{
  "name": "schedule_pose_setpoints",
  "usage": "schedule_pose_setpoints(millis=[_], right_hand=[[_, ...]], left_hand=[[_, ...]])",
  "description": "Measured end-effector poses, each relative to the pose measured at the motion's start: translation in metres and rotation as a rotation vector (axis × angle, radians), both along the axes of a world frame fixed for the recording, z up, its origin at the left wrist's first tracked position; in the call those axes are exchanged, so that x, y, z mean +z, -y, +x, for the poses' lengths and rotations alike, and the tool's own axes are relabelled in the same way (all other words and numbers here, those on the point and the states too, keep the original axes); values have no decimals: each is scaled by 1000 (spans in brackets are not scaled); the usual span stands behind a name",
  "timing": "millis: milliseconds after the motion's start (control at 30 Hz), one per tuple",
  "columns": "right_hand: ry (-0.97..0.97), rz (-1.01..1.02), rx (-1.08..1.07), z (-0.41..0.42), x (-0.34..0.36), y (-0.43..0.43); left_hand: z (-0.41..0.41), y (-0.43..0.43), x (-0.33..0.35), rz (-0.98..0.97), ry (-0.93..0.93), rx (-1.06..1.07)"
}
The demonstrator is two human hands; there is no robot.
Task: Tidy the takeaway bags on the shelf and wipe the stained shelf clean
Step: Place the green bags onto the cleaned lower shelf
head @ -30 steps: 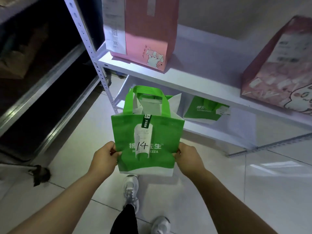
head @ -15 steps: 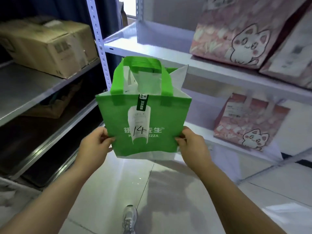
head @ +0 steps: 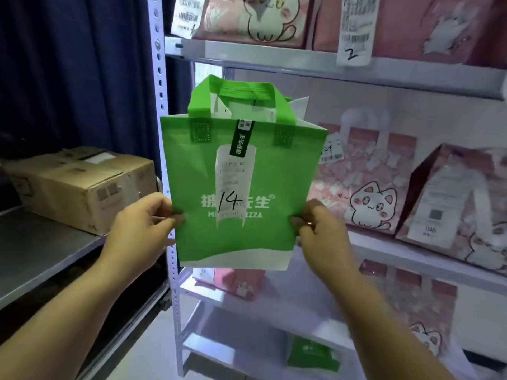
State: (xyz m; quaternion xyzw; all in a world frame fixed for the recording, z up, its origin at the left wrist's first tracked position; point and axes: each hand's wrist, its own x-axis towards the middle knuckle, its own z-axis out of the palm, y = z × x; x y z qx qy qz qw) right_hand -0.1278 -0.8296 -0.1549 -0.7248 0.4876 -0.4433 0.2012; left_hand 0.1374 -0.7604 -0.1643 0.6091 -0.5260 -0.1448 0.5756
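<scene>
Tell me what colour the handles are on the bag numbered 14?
The handles of the bag are bright green, seen best in the head view.

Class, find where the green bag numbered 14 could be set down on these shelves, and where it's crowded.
Bare: grey shelf in front of the cardboard box; lower white shelf between the small pink bag and the pink bags to its right. Crowded: middle shelf, cat bags beside the held green bag.
</scene>
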Motion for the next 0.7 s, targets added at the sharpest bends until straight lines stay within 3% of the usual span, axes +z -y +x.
schedule_pose_setpoints(millis=[267,533,700], right_hand=[[-8,-109,-103,38,21,74],[-1,-68,-246,58,-1,126],[51,-55,-319,64,-6,142]], left_hand=[[41,104,21,-40,49,-45],[50,180,5,7,99,-68],[52,211,-1,-2,39,-79]])
